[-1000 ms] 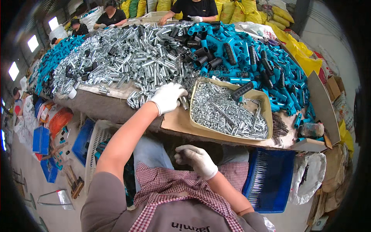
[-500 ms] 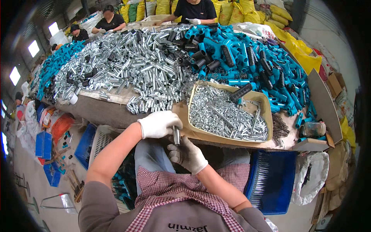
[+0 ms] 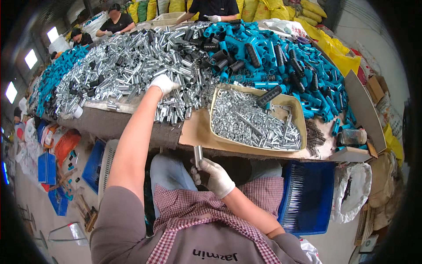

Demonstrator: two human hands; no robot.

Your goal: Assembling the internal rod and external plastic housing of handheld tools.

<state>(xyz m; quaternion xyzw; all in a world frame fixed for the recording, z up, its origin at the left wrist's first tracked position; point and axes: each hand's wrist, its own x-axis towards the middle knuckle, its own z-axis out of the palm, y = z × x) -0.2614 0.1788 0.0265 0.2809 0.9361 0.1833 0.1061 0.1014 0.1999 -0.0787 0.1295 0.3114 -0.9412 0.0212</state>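
Observation:
My right hand (image 3: 215, 176), in a white knit glove with greyed fingertips, grips a short shiny metal tube (image 3: 198, 157) upright in front of my lap. My left hand (image 3: 163, 84), gloved too, reaches out over the large pile of silver metal tubes (image 3: 127, 75) on the table. Its fingertips point down to the right among the tubes, and whether they are closed on one cannot be made out. Right of the pile sits a cream plastic tray (image 3: 259, 146) full of small metal parts, with a black ribbed grip (image 3: 269, 95) lying across them.
Turquoise tool handles (image 3: 316, 94) are heaped at the right. Dark springs (image 3: 314, 137) lie beside the tray. A blue crate (image 3: 323, 198) of thin rods stands below the table edge at right, and another blue bin (image 3: 93, 169) at left. Co-workers (image 3: 215, 9) sit across the table.
My left hand has left the tube in front of me and moved up and away onto the tube pile. My right hand keeps the tube, its upper end now uncovered.

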